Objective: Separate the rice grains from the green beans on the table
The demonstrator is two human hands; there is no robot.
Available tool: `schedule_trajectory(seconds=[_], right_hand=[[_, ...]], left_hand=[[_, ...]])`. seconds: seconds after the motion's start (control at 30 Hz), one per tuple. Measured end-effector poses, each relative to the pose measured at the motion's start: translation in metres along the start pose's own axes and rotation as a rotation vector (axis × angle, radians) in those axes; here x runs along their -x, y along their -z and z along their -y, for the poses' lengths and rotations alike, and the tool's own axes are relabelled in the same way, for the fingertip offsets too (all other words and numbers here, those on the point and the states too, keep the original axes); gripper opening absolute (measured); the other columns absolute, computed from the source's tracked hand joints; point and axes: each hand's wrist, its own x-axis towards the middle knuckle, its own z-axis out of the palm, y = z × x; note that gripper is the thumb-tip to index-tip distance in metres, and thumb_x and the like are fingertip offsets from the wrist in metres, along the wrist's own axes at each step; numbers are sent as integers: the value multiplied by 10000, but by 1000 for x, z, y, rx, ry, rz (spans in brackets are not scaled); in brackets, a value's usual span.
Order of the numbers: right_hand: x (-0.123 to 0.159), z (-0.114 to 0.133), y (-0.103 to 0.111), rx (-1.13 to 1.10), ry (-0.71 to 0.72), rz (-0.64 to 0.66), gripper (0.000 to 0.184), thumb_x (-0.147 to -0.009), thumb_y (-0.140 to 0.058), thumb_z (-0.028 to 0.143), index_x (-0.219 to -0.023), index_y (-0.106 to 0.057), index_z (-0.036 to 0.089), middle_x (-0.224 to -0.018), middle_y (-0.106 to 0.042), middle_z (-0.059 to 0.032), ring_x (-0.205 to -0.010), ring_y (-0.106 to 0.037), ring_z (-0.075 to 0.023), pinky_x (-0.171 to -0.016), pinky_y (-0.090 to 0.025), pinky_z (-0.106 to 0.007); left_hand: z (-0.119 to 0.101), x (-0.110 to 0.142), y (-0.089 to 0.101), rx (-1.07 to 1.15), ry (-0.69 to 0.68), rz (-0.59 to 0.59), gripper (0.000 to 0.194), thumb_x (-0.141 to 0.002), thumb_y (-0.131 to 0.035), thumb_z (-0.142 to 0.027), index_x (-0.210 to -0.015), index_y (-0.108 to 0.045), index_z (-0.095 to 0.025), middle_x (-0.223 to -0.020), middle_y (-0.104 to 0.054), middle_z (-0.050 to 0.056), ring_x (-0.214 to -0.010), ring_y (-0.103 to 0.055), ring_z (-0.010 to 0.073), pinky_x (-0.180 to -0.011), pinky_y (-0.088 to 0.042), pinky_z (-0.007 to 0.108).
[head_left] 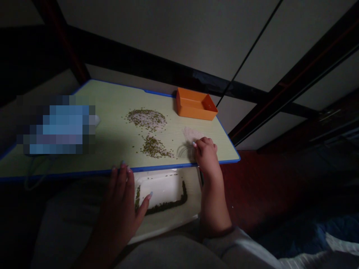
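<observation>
My right hand (206,153) is over the right part of the pale board, fingers curled together. Right beside its fingertips is a clear, curved piece (185,151), perhaps a see-through dish; whether my fingers hold it, I cannot tell. Just beyond them lies a small heap of whitish grains (191,132). My left hand (120,203) has its fingers spread, their tips at the board's blue front edge and the thumb over a white tray (168,220). Green beans line the tray's inside. On the board sit a mixed heap of green beans and pale grains (147,118) and a greener heap (153,146).
An orange open box (196,108) stands at the board's (112,112) back right. A blurred-out blue item (63,125) lies on the left. Behind the board rises a panelled cupboard front (168,33). Reddish floor (238,186) and blue cloth (303,239) show at right.
</observation>
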Motion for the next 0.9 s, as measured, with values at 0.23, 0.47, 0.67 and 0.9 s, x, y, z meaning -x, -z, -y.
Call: schedule_trajectory(seconds=[0.23,0.47,0.67,0.9], right_hand=[[0,4,1,-8,7,17,271,-990,-417,273,-869,-650,207,-1016,-638,-81,-1000,-483,-231,-784,-272,-330],[-2,7,0,10,2,36,273,-995,-418,292,-891,-655,208,-1025,-632,-82,-1020,-483,-235,-802,-296,-338],[-1,9,1,4,29,57,272,-997,-416,286,-894,-653,205,-1032,-628,-79,-1027,-487,-232,-816,-295,-339],[-1,8,2,-26,57,71,273,-1001,-422,289,-883,-653,205,-1026,-628,-73,-1030,-488,-224,-827,-297,-335]], left_hand=[[-1,0,3,-14,19,23,873,-888,-505,-413,-1560,-27,-125,-1625,-185,249,-1517,-139,406,-1151,-330,611],[-5,0,4,-54,72,49,858,-889,-496,-409,-1560,-43,-127,-1597,-250,270,-1509,-177,409,-1144,-294,641],[-11,1,8,-121,132,96,860,-898,-489,-394,-1562,5,-159,-1597,-270,250,-1511,-191,386,-1164,-212,674],[-12,0,10,-148,129,92,896,-891,-507,-399,-1559,52,-188,-1601,-267,234,-1507,-212,376,-1163,-194,693]])
